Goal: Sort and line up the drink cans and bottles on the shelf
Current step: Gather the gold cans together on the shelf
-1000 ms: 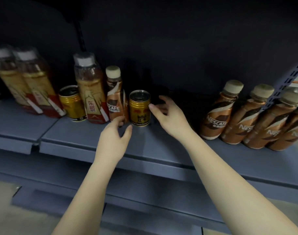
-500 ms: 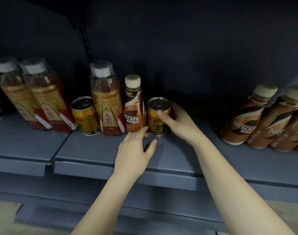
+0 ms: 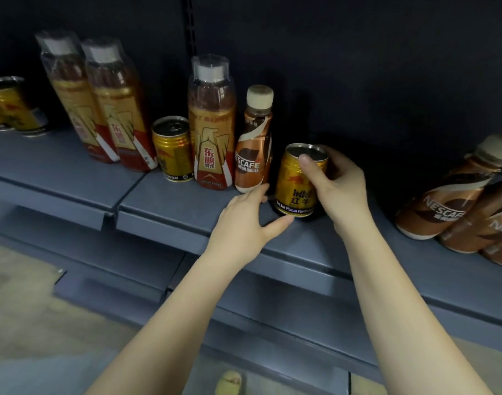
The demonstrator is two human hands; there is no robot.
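My right hand (image 3: pixel 333 183) grips a gold Red Bull can (image 3: pixel 296 181) from the right side, thumb on its rim; the can is tilted toward me, and whether its base rests on the grey shelf (image 3: pixel 164 203) is unclear. My left hand (image 3: pixel 248 220) is open just in front of the small Nescafe bottle (image 3: pixel 252 146), fingertips near its base. Left of that stand a tall Dongpeng bottle (image 3: pixel 211 129), another gold can (image 3: pixel 172 148) and two more Dongpeng bottles (image 3: pixel 98 104).
Several Nescafe bottles (image 3: pixel 449 206) stand grouped at the right of the shelf. More gold cans (image 3: pixel 10 106) sit at the far left. A lower shelf (image 3: pixel 272 303) juts out beneath, and a shoe tip (image 3: pixel 228 383) shows on the floor.
My right hand has closed on the Red Bull can and tipped it toward me. My left hand has moved up to the base of the Nescafe bottle.
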